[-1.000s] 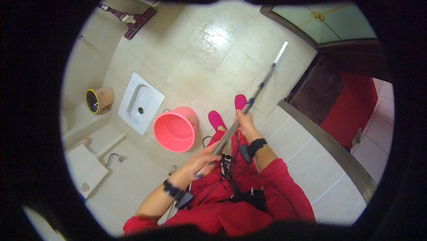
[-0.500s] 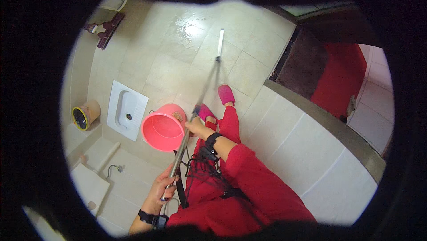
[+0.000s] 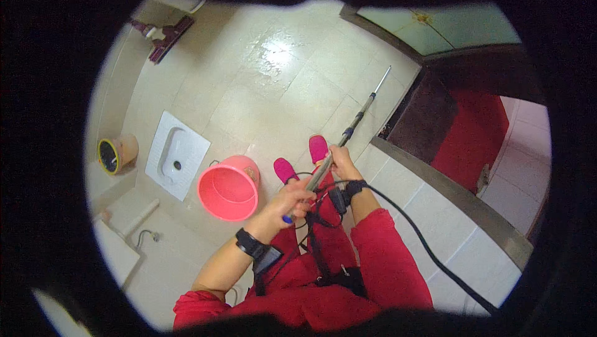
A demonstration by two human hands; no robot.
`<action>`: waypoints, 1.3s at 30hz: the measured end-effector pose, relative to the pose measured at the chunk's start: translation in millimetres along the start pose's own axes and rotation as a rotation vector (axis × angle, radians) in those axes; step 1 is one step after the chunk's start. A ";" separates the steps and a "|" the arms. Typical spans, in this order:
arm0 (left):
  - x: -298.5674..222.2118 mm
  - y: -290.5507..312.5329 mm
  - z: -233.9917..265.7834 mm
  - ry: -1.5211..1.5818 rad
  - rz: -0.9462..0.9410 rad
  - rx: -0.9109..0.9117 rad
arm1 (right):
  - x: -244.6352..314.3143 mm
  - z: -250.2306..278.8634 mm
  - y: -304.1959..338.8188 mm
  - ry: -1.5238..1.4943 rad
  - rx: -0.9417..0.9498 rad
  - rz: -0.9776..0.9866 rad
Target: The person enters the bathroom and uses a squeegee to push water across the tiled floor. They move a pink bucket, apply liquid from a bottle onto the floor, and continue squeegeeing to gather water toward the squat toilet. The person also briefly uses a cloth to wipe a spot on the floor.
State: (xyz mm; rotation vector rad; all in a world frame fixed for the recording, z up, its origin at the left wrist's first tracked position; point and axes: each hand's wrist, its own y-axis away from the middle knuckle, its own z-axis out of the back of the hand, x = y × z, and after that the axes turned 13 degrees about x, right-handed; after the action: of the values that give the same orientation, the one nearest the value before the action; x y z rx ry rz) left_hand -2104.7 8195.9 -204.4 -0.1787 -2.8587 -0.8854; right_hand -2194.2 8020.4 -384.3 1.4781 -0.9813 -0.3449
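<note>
A long-handled floor tool [image 3: 360, 114] slants from my waist toward the upper right, its grey telescopic pole ending in a narrow pale strip [image 3: 383, 80] over the tiles. Seen edge-on, that strip does not show its exact kind. My left hand [image 3: 292, 201] is wrapped round the lower pole, just above its blue end cap [image 3: 287, 219]. Farther up, my right hand [image 3: 341, 161] grips the same pole. A pink bucket [image 3: 228, 189] stands left of my feet, its open mouth toward me.
A white squat toilet [image 3: 177, 156] is set in the floor at left, near a yellow-rimmed bin [image 3: 118, 155]. A maroon floor brush [image 3: 168, 38] lies at far left. Wet tiles [image 3: 273, 57] shine ahead. A raised sill [image 3: 448, 203] and dark-red mat [image 3: 476, 138] are at right. A black cable [image 3: 429, 253] hangs beside me.
The pole has swung to the right, its far end now near the doorway. Both hands moved right with it and still hold it. The bucket stays in place.
</note>
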 end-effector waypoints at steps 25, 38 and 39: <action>-109.8 132.1 -73.8 0.109 -0.522 -0.113 | 277.1 -175.4 9.1 1.448 0.042 0.593; -331.9 22.2 -224.6 0.180 -0.407 -0.228 | 804.2 -185.1 -36.0 2.376 -1.065 0.669; -340.1 19.1 -232.7 0.208 -0.399 -0.220 | 824.0 -181.7 -39.7 2.403 -1.082 0.583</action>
State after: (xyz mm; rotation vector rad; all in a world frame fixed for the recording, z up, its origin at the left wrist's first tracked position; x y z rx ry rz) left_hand -1743.9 8055.1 -62.2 0.4512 -2.6374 -1.2075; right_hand -1561.8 7531.9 -110.3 -0.1301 0.7901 1.0523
